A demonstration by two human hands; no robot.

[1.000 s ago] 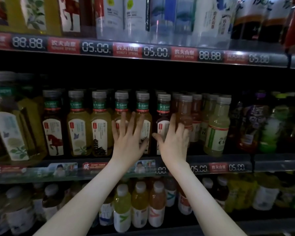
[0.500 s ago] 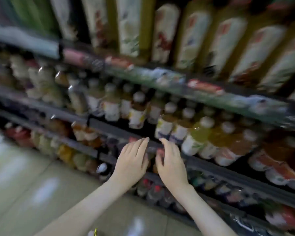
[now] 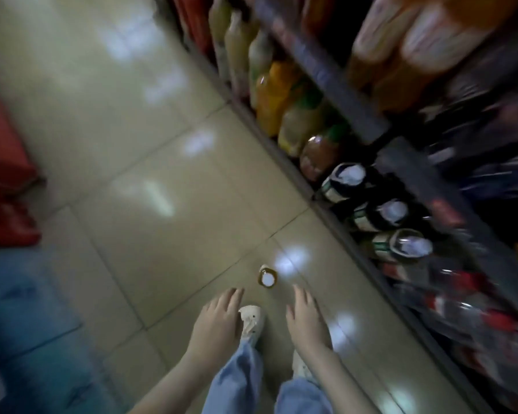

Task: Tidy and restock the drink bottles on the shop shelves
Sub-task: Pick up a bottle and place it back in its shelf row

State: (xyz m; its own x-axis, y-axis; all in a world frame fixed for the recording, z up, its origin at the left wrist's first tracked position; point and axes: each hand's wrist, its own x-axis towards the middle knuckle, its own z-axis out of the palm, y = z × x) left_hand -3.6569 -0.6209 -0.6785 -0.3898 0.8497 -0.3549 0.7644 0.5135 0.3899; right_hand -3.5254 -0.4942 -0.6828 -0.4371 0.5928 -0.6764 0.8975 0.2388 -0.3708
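A small amber drink bottle (image 3: 267, 277) with a white cap stands upright on the tiled floor, seen from above. My left hand (image 3: 219, 318) hovers below and left of it, fingers straight, holding nothing. My right hand (image 3: 307, 319) hovers below and right of it, also with straight fingers and empty. Neither hand touches the bottle. The bottom shelf (image 3: 338, 222) runs diagonally along the right, lined with yellow, orange and brown bottles (image 3: 274, 97) and dark bottles with white caps (image 3: 380, 215). The view is motion-blurred.
My white shoes (image 3: 251, 321) and blue jeans (image 3: 237, 380) are under my hands. Red crates or bags (image 3: 3, 162) sit at the left edge, above a blue mat or sheet (image 3: 27, 324). The beige tiled floor (image 3: 147, 174) fills the middle.
The view swung from the middle shelf down to the floor. Both hands left the shelved bottles and now hover over a bottle standing on the floor.
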